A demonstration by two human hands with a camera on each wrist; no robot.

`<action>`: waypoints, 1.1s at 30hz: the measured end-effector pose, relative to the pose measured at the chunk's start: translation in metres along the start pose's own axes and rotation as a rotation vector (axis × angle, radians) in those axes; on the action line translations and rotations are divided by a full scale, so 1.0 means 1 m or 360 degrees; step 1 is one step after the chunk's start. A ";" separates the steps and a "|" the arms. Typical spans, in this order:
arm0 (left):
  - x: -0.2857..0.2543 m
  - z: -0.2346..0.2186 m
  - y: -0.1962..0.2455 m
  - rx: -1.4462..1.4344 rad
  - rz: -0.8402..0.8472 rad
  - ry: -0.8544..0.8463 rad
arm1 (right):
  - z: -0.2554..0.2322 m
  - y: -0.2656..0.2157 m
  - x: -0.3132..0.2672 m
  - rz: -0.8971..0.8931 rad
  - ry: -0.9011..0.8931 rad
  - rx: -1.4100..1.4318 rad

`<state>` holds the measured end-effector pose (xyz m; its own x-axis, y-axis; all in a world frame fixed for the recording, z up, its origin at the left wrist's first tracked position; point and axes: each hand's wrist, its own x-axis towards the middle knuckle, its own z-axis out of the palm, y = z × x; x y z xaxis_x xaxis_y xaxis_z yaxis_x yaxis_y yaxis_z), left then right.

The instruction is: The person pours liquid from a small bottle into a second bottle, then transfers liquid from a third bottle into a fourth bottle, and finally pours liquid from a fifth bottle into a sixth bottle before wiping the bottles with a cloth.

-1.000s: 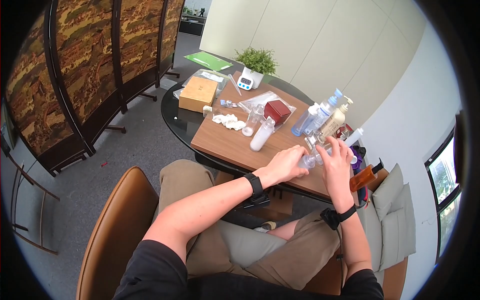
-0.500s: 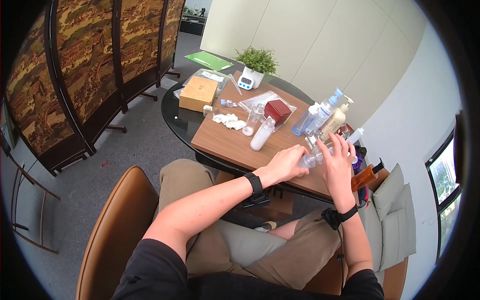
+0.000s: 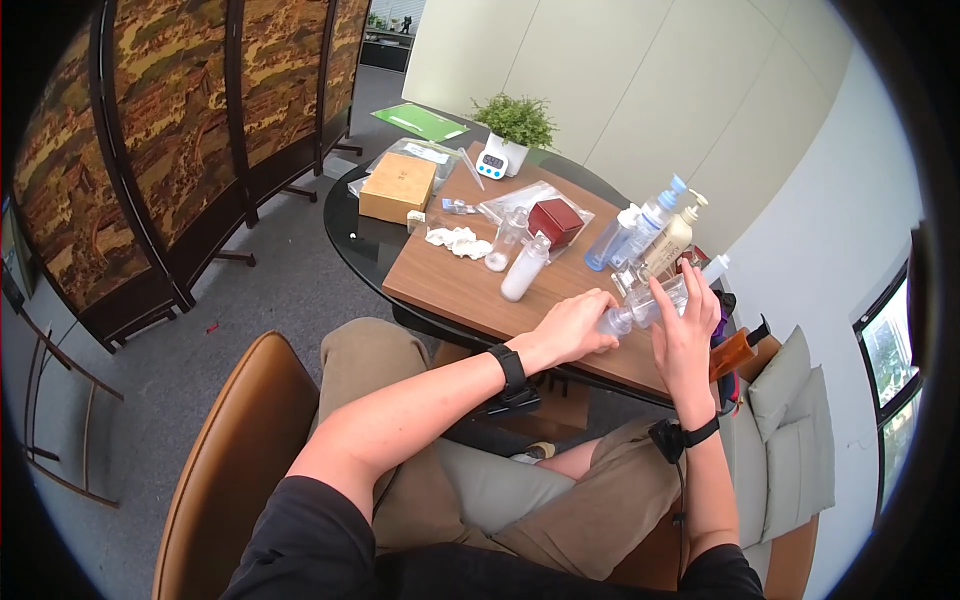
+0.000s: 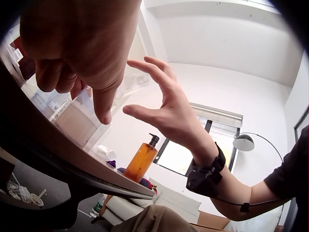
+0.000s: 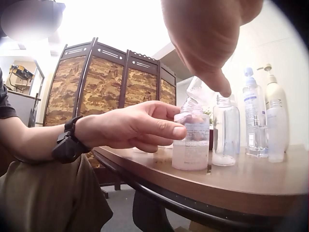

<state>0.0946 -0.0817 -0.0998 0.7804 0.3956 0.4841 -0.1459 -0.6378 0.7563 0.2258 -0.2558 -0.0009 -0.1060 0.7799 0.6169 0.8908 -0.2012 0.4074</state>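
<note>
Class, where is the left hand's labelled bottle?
In the right wrist view, the labelled bottle stands right of centre on the table, gripped by the left hand, left of a clear bottle.

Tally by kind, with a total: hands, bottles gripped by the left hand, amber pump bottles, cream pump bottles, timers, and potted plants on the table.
Hands: 2 (left hand, right hand)
Gripped bottle: 1
Amber pump bottle: 1
Cream pump bottle: 1
Timer: 1
Potted plant: 1
Total: 7
</note>
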 end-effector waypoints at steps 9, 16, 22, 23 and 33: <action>0.000 0.001 -0.001 0.0007 0.0015 0.0018 | 0.000 -0.003 -0.011 0.0389 0.0517 0.0633; 0.000 0.001 -0.003 0.0011 0.0018 0.0027 | 0.040 0.006 -0.045 0.1098 0.0250 0.1548; 0.000 0.001 0.000 0.0015 -0.0010 0.0019 | 0.026 -0.012 -0.028 0.1508 -0.0124 0.2186; 0.000 0.000 0.001 0.0008 -0.0023 0.0017 | 0.027 -0.013 -0.027 0.1492 -0.0139 0.2293; 0.001 0.000 0.001 0.0020 -0.0028 0.0011 | 0.050 -0.009 -0.013 0.1539 -0.0009 0.2391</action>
<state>0.0951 -0.0822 -0.0990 0.7787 0.4111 0.4739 -0.1246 -0.6389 0.7591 0.2414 -0.2345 -0.0465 0.6454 0.7260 0.2373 0.2276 0.1138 -0.9671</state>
